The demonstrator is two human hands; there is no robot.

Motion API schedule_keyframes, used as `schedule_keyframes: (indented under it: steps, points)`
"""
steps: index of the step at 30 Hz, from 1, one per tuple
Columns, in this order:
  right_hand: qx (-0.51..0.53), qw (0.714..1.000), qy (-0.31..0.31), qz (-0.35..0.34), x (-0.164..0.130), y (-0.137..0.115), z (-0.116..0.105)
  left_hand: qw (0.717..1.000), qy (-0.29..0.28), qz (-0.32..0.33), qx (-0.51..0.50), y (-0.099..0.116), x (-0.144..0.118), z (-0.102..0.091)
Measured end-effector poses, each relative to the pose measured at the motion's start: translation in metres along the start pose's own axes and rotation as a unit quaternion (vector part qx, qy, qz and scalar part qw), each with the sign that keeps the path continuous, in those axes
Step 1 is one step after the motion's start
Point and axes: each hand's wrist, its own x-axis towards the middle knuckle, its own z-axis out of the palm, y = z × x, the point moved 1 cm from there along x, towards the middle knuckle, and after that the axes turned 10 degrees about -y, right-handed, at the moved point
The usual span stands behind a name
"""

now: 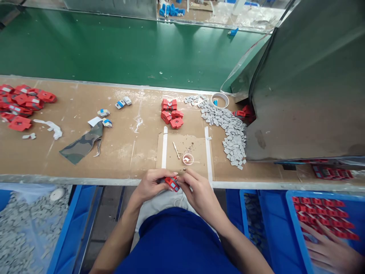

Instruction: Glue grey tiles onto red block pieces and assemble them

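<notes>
a blue bin at the lower right held rows of red parts, with another person's hand resting in it. a second blue bin at the lower left held loose grey pieces. at the near edge of the surface, the left hand and right hand met, each grip closed on one small red part held between the fingertips just off the edge. just beyond lay a small clear cup and a thin stick on a taped cardboard patch. farther on sat a cluster of red housings, a heap of grey tiles, a tape roll and a camouflage cloth. a pile of red housings lay far left.
</notes>
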Motion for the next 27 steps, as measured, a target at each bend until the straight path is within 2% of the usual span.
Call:
schedule_keyframes:
  steps: [3, 9, 12, 16, 21, 27]
  points:
    - [0.020, 1.000, 0.001, 0.002, -0.004, 0.001, 0.003, 0.999, 0.000, 0.019, 0.026, 0.000, -0.001, 0.001]
    - [0.096, 0.994, 0.051, 0.015, -0.009, 0.002, 0.013, 0.996, -0.005, 0.065, 0.059, -0.002, -0.002, 0.002]
    - [0.107, 0.993, 0.054, 0.020, -0.008, 0.005, 0.015, 0.994, -0.008, 0.078, 0.077, -0.002, -0.001, 0.001]
    - [0.187, 0.981, 0.004, 0.045, -0.004, 0.013, 0.010, 0.991, -0.026, 0.101, 0.089, 0.001, 0.001, -0.001]
    - [0.325, 0.936, -0.058, 0.118, -0.005, 0.018, 0.008, 0.989, -0.038, 0.106, 0.093, 0.002, 0.002, -0.002]
    - [0.391, 0.893, -0.126, 0.186, -0.007, 0.021, 0.017, 0.979, -0.073, 0.165, 0.098, 0.000, 0.003, -0.004]
